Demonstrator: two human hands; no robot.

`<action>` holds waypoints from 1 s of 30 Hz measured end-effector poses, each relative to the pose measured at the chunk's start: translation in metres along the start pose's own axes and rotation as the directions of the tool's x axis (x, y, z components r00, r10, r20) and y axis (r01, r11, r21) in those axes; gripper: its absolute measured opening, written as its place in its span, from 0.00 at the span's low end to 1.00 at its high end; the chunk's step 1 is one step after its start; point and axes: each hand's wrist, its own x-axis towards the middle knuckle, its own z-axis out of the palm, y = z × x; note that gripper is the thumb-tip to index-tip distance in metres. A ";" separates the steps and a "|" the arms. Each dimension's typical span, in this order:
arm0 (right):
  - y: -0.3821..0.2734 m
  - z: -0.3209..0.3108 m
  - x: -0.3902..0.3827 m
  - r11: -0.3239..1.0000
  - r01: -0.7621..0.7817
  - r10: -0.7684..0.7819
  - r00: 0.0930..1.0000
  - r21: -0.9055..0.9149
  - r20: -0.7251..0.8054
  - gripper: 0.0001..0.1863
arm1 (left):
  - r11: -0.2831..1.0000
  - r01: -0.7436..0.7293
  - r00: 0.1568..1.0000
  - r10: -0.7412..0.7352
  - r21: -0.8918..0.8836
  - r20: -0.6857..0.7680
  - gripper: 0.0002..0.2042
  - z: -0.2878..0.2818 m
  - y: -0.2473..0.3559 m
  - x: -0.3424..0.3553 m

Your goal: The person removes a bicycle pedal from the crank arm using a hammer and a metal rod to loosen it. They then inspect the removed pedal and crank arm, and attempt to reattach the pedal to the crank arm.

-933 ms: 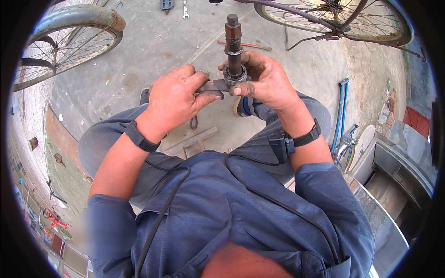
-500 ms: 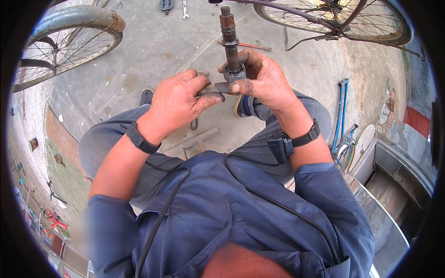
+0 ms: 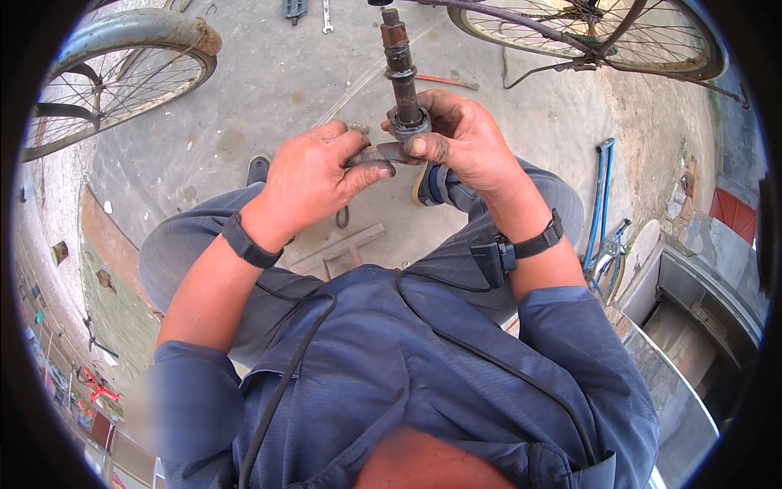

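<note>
Head view: dark metal axle at 12 o'clock, tip leaning toward 11. Right hand, 1 o'clock: fingers and thumb clamped around ringed collar at axle's lower end. Left hand, between 10 and 11: clamped on dark bar-like piece, contact with collar unclear. Floor beyond: red rod, toward 1; spanner, between 11 and 12.

They wear a navy short-sleeved shirt, grey trousers, black wrist straps and black cables.
</note>
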 end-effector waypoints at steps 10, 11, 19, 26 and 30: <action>0.002 0.000 0.000 0.999 -0.003 0.002 0.999 0.036 0.038 0.35 | 0.999 0.022 1.000 -0.022 0.037 -0.011 0.21 0.000 -0.001 -0.001; 0.002 0.000 0.000 1.000 0.002 -0.003 0.999 0.029 0.039 0.35 | 0.999 0.030 0.999 -0.029 0.044 -0.015 0.21 0.000 0.000 -0.001; 0.001 -0.001 0.000 1.000 0.001 -0.001 0.999 -0.002 0.034 0.34 | 0.995 0.062 0.997 -0.058 0.079 -0.046 0.21 0.000 0.001 -0.002; 0.002 0.001 0.003 0.991 0.054 -0.051 0.998 -0.124 0.025 0.34 | 0.991 0.110 0.991 -0.104 0.075 -0.083 0.19 0.001 0.003 -0.003; 0.001 0.000 0.003 0.984 0.037 -0.034 0.999 -0.177 0.023 0.34 | 0.993 0.113 0.988 -0.109 0.034 -0.105 0.18 0.002 0.004 -0.002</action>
